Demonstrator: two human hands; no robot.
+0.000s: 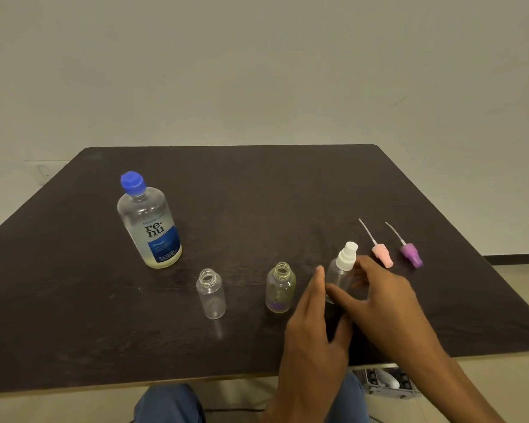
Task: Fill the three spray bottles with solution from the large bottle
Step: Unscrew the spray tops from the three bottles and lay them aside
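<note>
Dark wood-grain table (257,190) serves as the reference surface; everything below stands or lies on it

Far left of the row: large "renu fresh" solution bottle (153,227), upright, blue cap (132,182) on, clear with a blue label, liquid visible inside. It sits well back and left of the small bottles

Right of the solution bottle, nearer the front edge: first small spray bottle (211,294), clear, upright, neck open, no sprayer fitted

Right again, well apart from the first: second small spray bottle (280,288), upright, neck open, purple tint at its base

Next, left hand (313,325), fingers straight and relaxed, just beside the third bottle on its left; actual contact cannot be told

Third small spray bottle (341,274), upright, white sprayer head (347,254) fitted on top

Right hand (385,297) curls round that third bottle from the right, thumb crossing its lower front; gripping it

Behind the right hand, toward the table's right edge: pink sprayer head (382,254) lying on its side, dip tube pointing away; just right of it, purple sprayer head (411,254), same attitude, not touching the pink one
</note>
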